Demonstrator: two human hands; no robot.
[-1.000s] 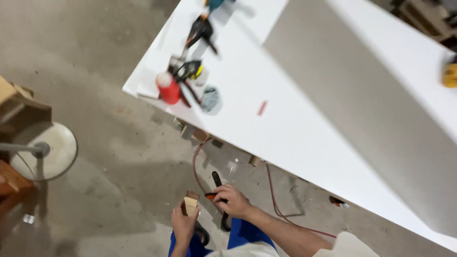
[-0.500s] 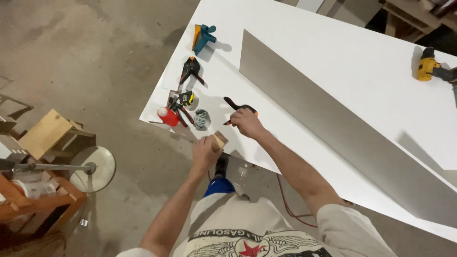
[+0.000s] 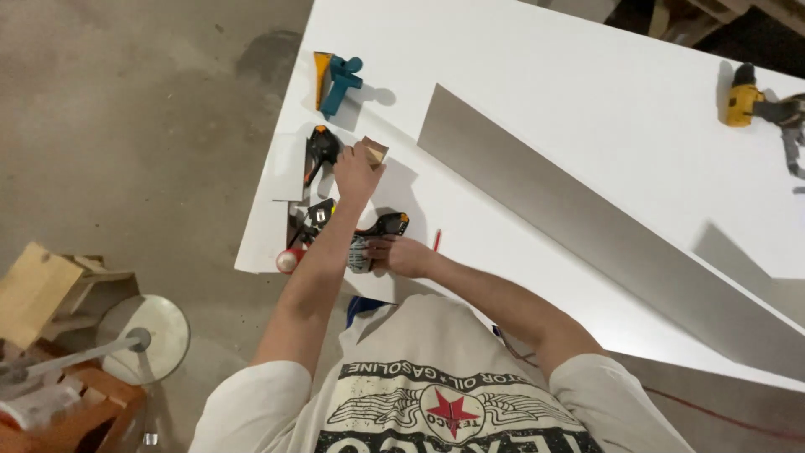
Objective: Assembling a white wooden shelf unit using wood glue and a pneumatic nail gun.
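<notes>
Here a small wooden block (image 3: 373, 153) is gripped by the left hand (image 3: 356, 172) on the white table (image 3: 587, 75); a black-and-orange clamp (image 3: 384, 226) is clasped by the right hand (image 3: 401, 254) nearer.

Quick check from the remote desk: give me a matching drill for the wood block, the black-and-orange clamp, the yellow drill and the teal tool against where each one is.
1 wood block
2 black-and-orange clamp
3 yellow drill
4 teal tool

a far right of the white table
b far end of the table's left edge
c left hand
d right hand

1-c, 2-d, 3-a, 4-b
</notes>
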